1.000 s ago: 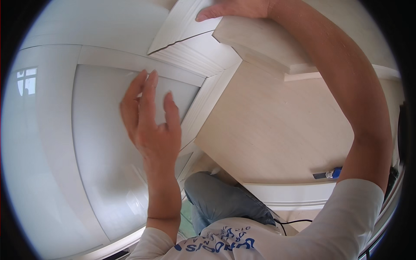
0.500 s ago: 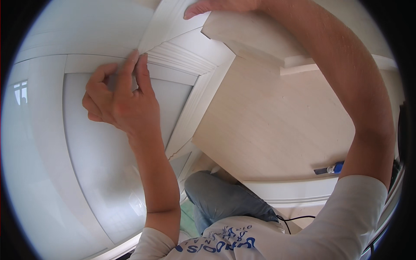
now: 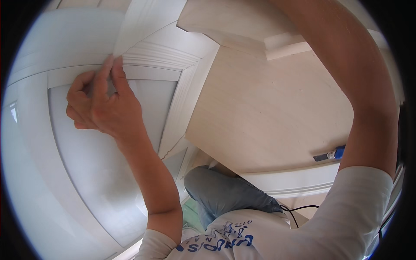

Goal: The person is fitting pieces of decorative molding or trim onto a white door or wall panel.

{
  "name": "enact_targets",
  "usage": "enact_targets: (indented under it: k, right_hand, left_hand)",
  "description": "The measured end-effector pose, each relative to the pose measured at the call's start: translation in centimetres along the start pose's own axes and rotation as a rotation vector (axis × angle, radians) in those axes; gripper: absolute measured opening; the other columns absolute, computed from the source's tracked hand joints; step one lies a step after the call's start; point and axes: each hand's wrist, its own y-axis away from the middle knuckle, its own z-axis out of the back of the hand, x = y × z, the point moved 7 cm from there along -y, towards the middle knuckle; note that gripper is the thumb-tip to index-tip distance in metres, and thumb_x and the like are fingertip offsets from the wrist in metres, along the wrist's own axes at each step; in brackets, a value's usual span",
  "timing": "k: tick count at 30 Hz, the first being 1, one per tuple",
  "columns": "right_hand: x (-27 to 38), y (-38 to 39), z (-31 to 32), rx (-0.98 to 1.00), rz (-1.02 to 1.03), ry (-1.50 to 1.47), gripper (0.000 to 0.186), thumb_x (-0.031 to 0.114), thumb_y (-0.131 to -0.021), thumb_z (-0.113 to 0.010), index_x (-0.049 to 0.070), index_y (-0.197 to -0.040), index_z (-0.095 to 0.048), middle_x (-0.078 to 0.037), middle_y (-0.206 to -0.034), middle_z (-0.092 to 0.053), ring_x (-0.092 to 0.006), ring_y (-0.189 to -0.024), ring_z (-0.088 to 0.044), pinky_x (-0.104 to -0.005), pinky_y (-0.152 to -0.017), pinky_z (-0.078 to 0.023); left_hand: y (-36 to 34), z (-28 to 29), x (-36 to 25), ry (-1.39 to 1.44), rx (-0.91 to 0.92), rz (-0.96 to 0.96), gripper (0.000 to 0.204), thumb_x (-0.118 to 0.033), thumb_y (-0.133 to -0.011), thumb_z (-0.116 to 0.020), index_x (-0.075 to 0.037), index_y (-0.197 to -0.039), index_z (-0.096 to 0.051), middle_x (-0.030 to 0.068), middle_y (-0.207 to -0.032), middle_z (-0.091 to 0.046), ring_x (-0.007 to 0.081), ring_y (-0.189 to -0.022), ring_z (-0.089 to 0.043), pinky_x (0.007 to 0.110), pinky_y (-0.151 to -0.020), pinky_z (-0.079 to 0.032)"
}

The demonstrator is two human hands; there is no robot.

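Observation:
My left hand is raised at the left, thumb and index finger pinched on the pointed end of a white trim board. The other fingers curl loosely. The board runs up from my fingertips out of the top of the view. Beside the pinch lies a ribbed white moulding, which meets another white moulding at a corner. My right arm reaches up along the right side, and its hand is beyond the top edge, out of view.
A glossy white panelled door with a grey inset fills the left. At the right stands a pale wooden board. A blue-handled tool with a flat dark blade lies on it. A black cable loops near my bent knee.
The view has shifted, and the surroundings sit further left and up. My right hand, visible on the trim board before, has left the picture. My left pinch is unchanged.

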Motion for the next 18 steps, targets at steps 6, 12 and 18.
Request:
enact_targets:
  k: [6,12,18]
  right_hand:
    - [-1.3,-1.3,-0.5,-0.045,-0.039,0.105,0.085,0.061,-0.103,-0.049,-0.005,-0.155,-0.036,-0.031,-0.155,-0.044,-0.0422,-0.145,-0.042,-0.0528,-0.120,-0.035]
    - [-0.6,-1.3,-0.1,-0.066,-0.018,0.149,0.089,0.064,-0.102,-0.051,-0.006,-0.155,-0.036,-0.031,-0.152,-0.046,-0.0424,-0.143,-0.044,-0.0533,-0.119,-0.036]
    - [-0.4,-0.4,-0.2,0.020,0.012,0.074,0.093,0.064,-0.097,-0.060,-0.007,-0.153,-0.038,-0.032,-0.147,-0.049,-0.0425,-0.140,-0.046,-0.0534,-0.118,-0.037]
  left_hand:
    - [0.0,0.0,0.0,-0.006,0.015,0.005,0.018,-0.046,-0.086,-0.083,-0.031,-0.096,-0.085,-0.0066,-0.109,-0.059,0.0209,-0.111,-0.049,0.046,-0.097,-0.037]
    - [-0.1,0.0,0.0,0.012,0.035,0.051,0.017,-0.044,-0.087,-0.082,-0.030,-0.096,-0.085,-0.0066,-0.110,-0.059,0.0207,-0.111,-0.048,0.047,-0.098,-0.037]
    - [0.0,0.0,0.0,0.020,0.021,0.026,0.018,-0.044,-0.087,-0.083,-0.028,-0.095,-0.085,-0.0067,-0.109,-0.060,0.0203,-0.111,-0.048,0.046,-0.098,-0.036]
